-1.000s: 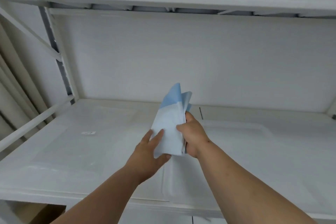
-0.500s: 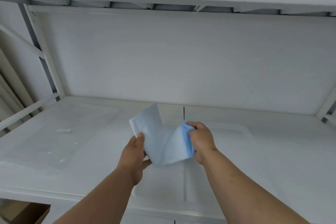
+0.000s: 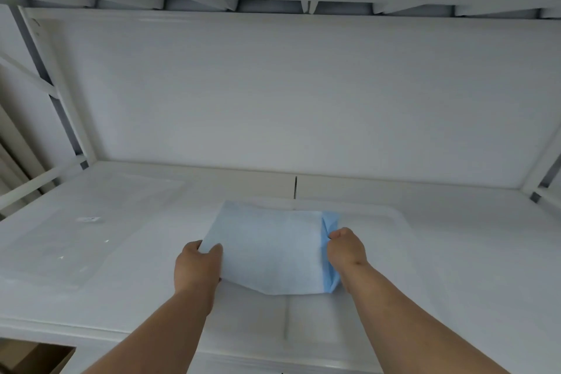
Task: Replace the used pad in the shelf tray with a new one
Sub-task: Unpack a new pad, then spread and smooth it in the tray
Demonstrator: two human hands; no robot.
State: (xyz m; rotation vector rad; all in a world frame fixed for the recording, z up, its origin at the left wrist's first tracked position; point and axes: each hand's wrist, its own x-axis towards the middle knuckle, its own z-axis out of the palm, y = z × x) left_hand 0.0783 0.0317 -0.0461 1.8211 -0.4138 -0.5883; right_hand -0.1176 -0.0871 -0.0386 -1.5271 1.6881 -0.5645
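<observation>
We are looking into a white shelf [image 3: 91, 291] with a plain back panel and another shelf deck overhead; a shallow clear tray [image 3: 403, 222] sits on the shelf right in front of us, and a second clear tray [image 3: 100, 231] with a small label lies off to the left. Our pad [image 3: 267, 249], pale blue with a deeper blue folded edge on its right, is held partly unfolded just above the near tray, sagging a little along its lower edge. Our left hand [image 3: 197, 267] pinches the pad's left edge between thumb and fingers; our right hand [image 3: 346, 249] has its grip curled round the darker folded strip.

We judge the pad to be very light, soft and limp, with no stiffness of its own, so it will droop wherever we do not support it and may cling to itself at the folds. Holding it at opposite edges or corners, as we do here, seems the best way to keep it taut while the remaining fold is opened. We should then lower it flat so it lies inside the tray's rim without bunching.
</observation>
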